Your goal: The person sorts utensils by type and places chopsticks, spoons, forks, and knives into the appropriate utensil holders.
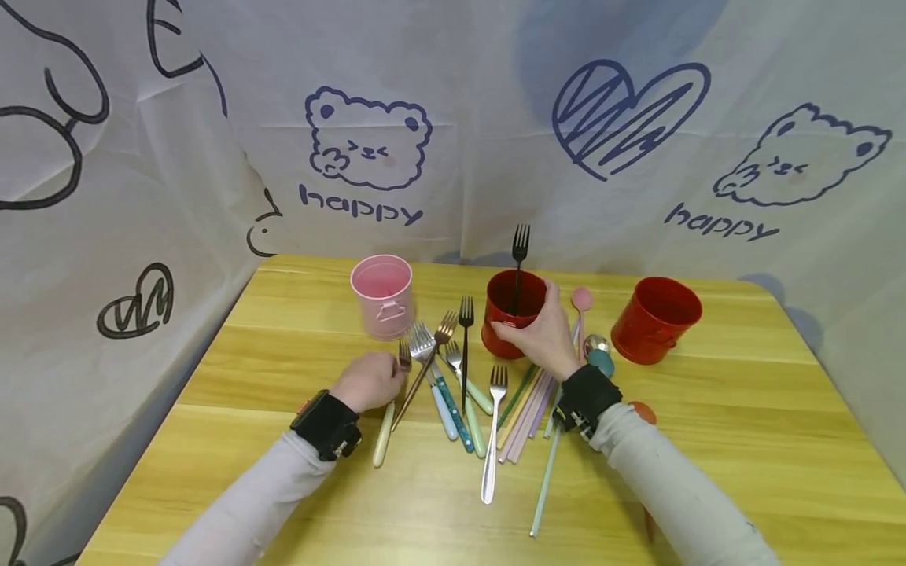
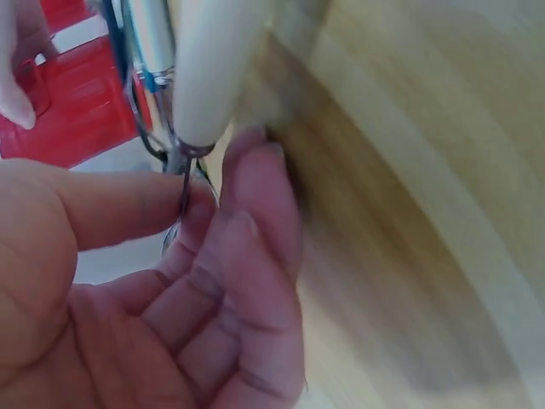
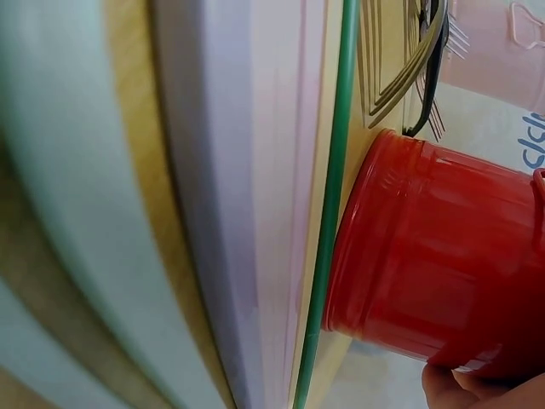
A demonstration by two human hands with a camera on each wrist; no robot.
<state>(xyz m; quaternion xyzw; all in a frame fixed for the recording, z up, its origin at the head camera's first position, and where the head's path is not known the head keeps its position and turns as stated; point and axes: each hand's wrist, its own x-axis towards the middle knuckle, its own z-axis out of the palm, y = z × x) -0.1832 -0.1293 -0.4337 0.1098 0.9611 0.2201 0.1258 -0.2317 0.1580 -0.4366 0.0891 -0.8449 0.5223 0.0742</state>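
Observation:
My left hand (image 1: 370, 382) pinches a cream-handled fork (image 1: 383, 440) at its thin metal neck, between thumb and index finger, as the left wrist view shows. That fork's handle points toward me and its tines show just past my fingers. With the right hand (image 1: 543, 336) I grip the middle red bucket (image 1: 502, 346) by its side and rim, thumb at the front. Inside this bucket a black fork (image 1: 521, 245) stands tines up. Between my hands lie several forks, among them another black fork (image 1: 465, 338), a copper-coloured fork (image 1: 425, 368) and a silver fork (image 1: 490, 456).
A pink bucket (image 1: 385, 310) stands at the back left, a second red bucket (image 1: 647, 334) at the back right. Several pastel straws (image 1: 527, 417) lie under and beside my right wrist. A pink spoon (image 1: 582, 299) and a teal-handled spoon (image 1: 600, 358) lie between the red buckets.

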